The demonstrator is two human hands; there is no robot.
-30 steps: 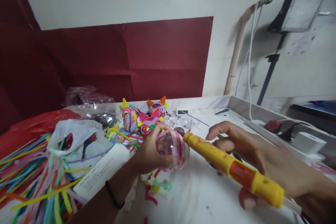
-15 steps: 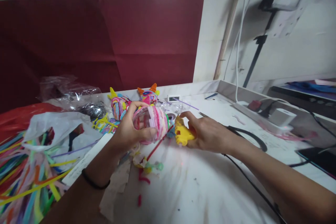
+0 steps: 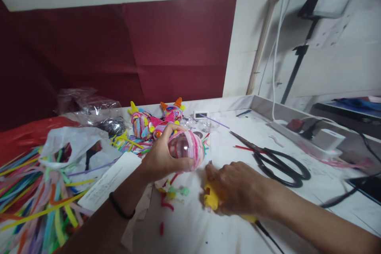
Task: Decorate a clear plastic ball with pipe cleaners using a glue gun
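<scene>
My left hand [image 3: 162, 154] is wrapped round a clear plastic ball [image 3: 196, 151] with pink and white fuzzy strips wound around its right part. Lower and to the right, my right hand [image 3: 238, 186] grips a yellow glue gun [image 3: 211, 196], slightly blurred, its small metal tip pointing up toward the ball without touching it. A black cord runs from the glue gun's back end. Behind the ball sit colourful fuzzy figures [image 3: 141, 125] with yellow and orange horns.
Large black-handled scissors [image 3: 279, 160] lie right of the ball. Pipe cleaners [image 3: 44, 198] and a white plastic bag [image 3: 74, 143] fill the left. A power strip [image 3: 309, 143] lines the right edge; scraps [image 3: 171, 190] lie in front.
My right hand has moved down with the glue gun, away from the ball, uncovering the scissors. The ball has turned slightly in my left hand. The view has shifted a little.
</scene>
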